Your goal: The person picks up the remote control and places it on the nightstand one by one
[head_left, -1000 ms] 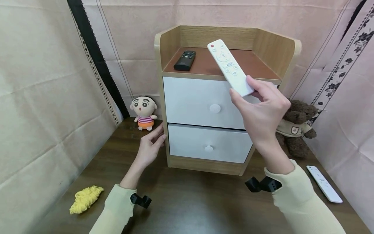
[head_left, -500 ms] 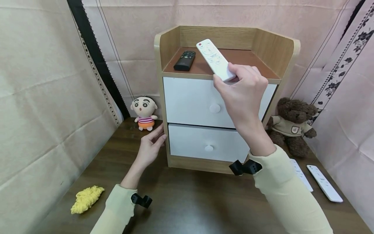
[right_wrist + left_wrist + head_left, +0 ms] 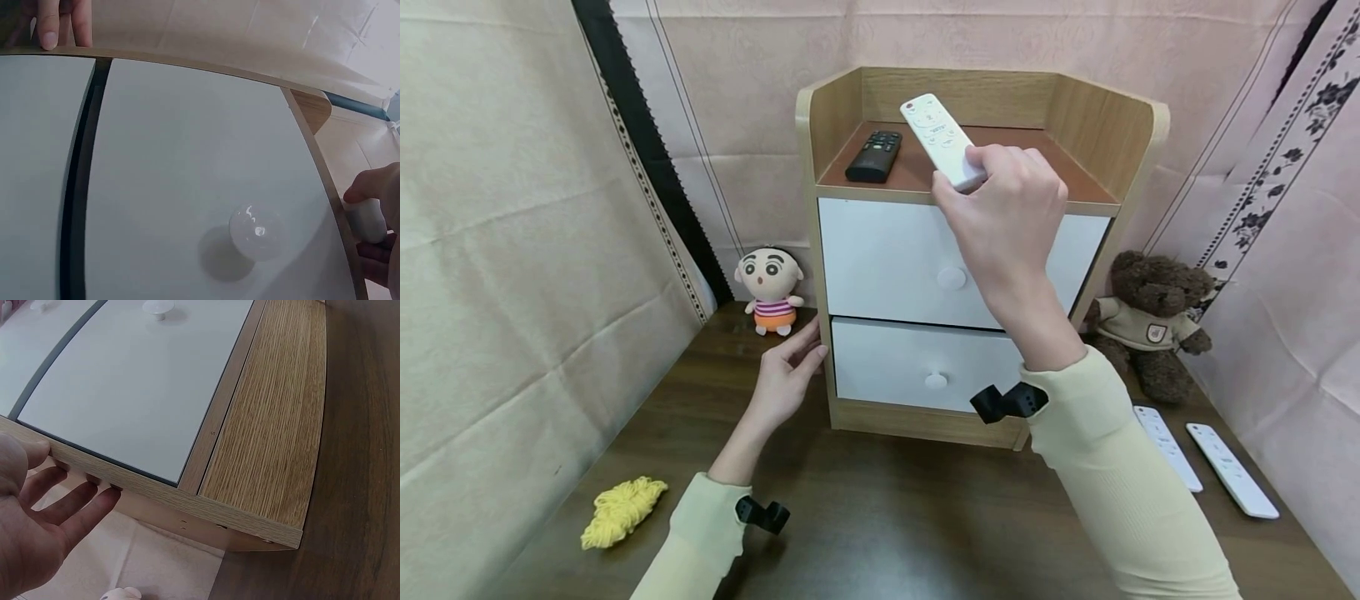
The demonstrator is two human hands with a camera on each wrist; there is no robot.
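In the head view my right hand (image 3: 1007, 221) pinches the lower end of a white remote control (image 3: 936, 133) between thumb and fingers. The remote is tilted up and to the left, overlapping the top shelf (image 3: 1015, 154) of a small wooden cabinet. A black remote control (image 3: 875, 156) lies on the left of that shelf. My left hand (image 3: 786, 375) touches the cabinet's left side with its fingers. In the left wrist view the fingers (image 3: 84, 515) reach along the side panel, and the thumb (image 3: 37, 453) is at the front edge.
Two white drawers with an upper knob (image 3: 952, 277) and a lower knob (image 3: 936, 381) face me. A plush doll (image 3: 771, 292) is left of the cabinet, a teddy bear (image 3: 1153, 325) right. Two white remotes (image 3: 1167, 447) lie at right on the table, yellow yarn (image 3: 623, 511) at left.
My right hand has carried the white remote leftward and farther over the shelf. Another white remote on the table has come into sight behind my sleeve. The left hand stays put.
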